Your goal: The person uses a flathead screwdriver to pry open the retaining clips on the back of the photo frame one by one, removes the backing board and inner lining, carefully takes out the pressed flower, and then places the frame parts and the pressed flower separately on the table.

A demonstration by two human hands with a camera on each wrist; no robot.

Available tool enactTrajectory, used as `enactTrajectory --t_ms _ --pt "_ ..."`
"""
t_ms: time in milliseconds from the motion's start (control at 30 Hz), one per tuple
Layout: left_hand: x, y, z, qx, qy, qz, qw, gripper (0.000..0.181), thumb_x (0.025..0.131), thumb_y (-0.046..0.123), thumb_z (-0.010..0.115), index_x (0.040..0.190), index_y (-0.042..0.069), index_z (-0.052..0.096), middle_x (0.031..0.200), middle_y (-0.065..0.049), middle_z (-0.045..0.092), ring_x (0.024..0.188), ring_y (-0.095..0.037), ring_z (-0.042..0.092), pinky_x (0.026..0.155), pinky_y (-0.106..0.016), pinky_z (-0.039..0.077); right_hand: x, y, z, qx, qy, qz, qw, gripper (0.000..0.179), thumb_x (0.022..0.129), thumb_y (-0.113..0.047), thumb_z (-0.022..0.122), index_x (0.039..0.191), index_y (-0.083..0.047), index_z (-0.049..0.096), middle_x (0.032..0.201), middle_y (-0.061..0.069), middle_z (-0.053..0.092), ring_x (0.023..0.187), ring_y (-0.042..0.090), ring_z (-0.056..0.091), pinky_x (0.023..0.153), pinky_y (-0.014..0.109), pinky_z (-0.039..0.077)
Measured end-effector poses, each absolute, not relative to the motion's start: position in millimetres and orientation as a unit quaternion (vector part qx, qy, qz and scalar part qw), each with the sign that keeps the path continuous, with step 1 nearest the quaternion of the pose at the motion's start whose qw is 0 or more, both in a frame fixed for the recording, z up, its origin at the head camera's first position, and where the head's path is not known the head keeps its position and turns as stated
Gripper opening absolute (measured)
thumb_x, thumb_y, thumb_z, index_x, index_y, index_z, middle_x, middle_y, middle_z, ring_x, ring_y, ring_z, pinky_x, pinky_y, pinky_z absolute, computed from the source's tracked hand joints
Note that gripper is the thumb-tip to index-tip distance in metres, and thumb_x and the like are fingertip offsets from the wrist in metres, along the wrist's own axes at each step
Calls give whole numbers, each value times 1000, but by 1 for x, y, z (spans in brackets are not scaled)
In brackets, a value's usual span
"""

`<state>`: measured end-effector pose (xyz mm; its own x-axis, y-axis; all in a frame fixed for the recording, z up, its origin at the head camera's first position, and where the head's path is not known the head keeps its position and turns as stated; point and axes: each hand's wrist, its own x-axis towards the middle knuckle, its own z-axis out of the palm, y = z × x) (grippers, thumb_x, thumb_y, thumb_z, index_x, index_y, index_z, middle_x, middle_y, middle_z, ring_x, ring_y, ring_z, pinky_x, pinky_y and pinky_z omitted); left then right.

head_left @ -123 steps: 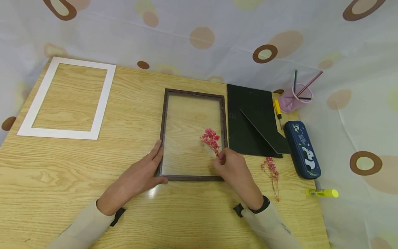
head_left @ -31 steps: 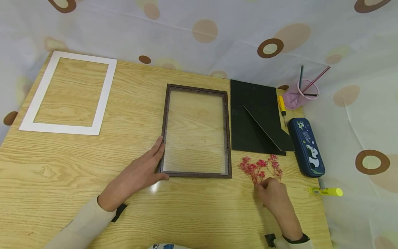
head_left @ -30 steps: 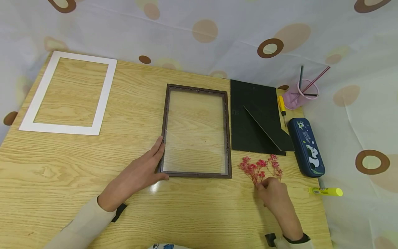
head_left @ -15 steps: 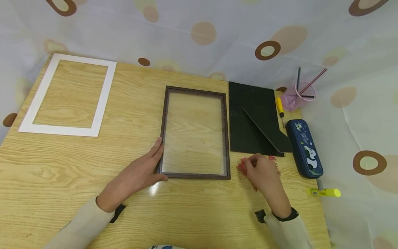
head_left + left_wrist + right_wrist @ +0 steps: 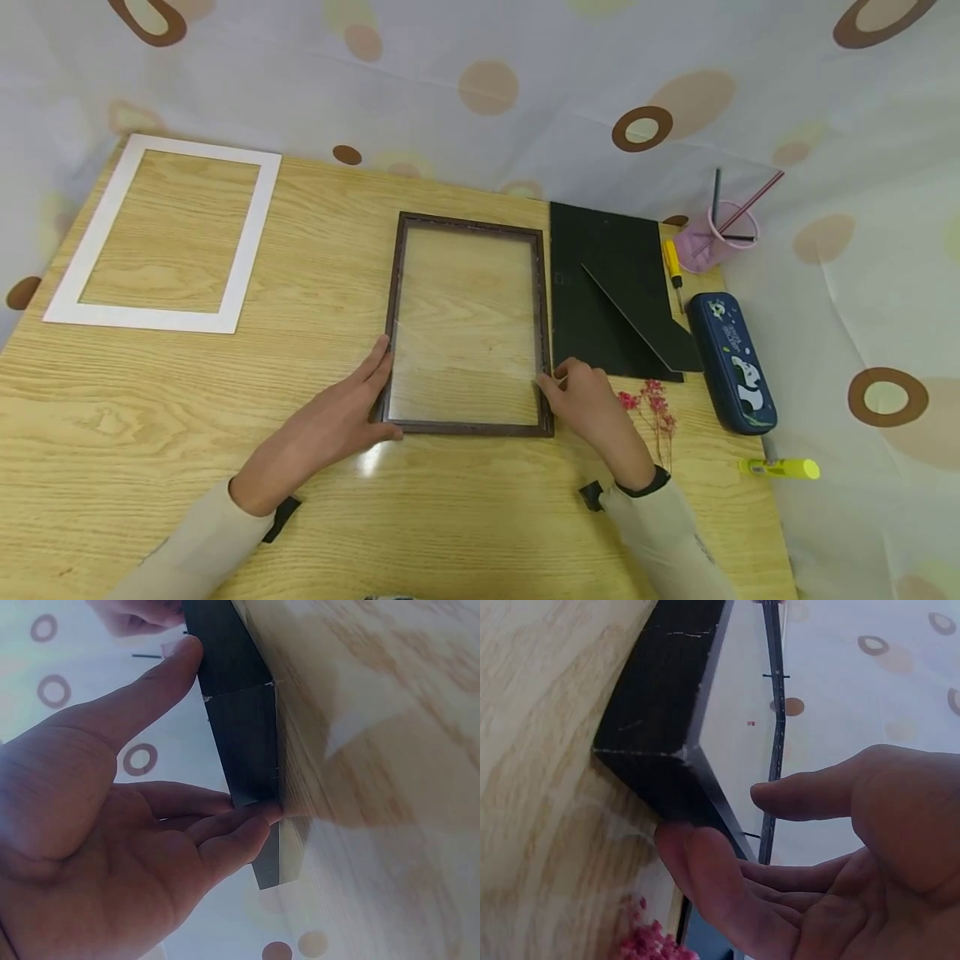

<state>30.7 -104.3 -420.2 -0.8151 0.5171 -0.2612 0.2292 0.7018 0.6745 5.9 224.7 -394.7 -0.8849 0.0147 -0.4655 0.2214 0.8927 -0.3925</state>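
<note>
A dark brown picture frame (image 5: 471, 429) with a clear pane lies on the wooden table. My left hand (image 5: 330, 437) rests at its lower left corner, fingers along the left side and thumb at the bottom edge. The left wrist view shows those fingers (image 5: 232, 832) against the frame's outer wall. My right hand (image 5: 592, 408) is at the frame's lower right side and holds no flower. In the right wrist view its thumb reaches over the rim and its bent fingers are by the outer side. Pink dried flowers (image 5: 656, 404) lie right of it, partly hidden by the hand.
A white mat border (image 5: 63, 312) lies at the left. Right of the frame is the black backing board (image 5: 603, 333) with its stand leg raised. Beyond it are a yellow screwdriver (image 5: 671, 260), a pink pen cup (image 5: 697, 250), a blue pencil case (image 5: 731, 367) and a yellow glue stick (image 5: 787, 468).
My right hand first carried a pink flower sprig off the frame to beside the other one. It let go there and returned left to the frame's right side. My left hand stays put.
</note>
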Motion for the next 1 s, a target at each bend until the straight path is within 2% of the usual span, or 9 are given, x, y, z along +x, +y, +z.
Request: enactTrajectory --t_ms 233,567,767,1000 --pt "32 -104 -420 212 897 323 214 102 85 30 81 154 -11 17 165 -22 3 138 -40 42 92 -42 53 8 224 -403 30 945 -227 232 30 103 -17 53 106 10 64 66 9 61 48 17 52 46 29 42" --pt "31 -103 -421 202 890 340 226 104 86 27 81 155 -10 13 165 -21 0 143 -41 32 105 -48 44 7 223 -407 15 951 -233 204 23 100 -12 51 92 5 64 63 9 57 45 17 48 45 28 39" --pt "31 -103 -422 198 886 352 229 103 85 26 81 155 -10 14 166 -21 -1 144 -41 29 107 -50 41 7 222 -408 14 953 -233 194 22 98 -11 53 84 2 63 62 9 56 46 17 47 45 28 38" --pt "28 -106 -423 183 880 377 225 105 82 23 85 155 -11 16 166 -22 2 147 -41 21 114 -53 32 6 220 -407 6 954 -230 194 21 97 -12 55 85 2 65 63 8 58 47 16 50 46 28 40"
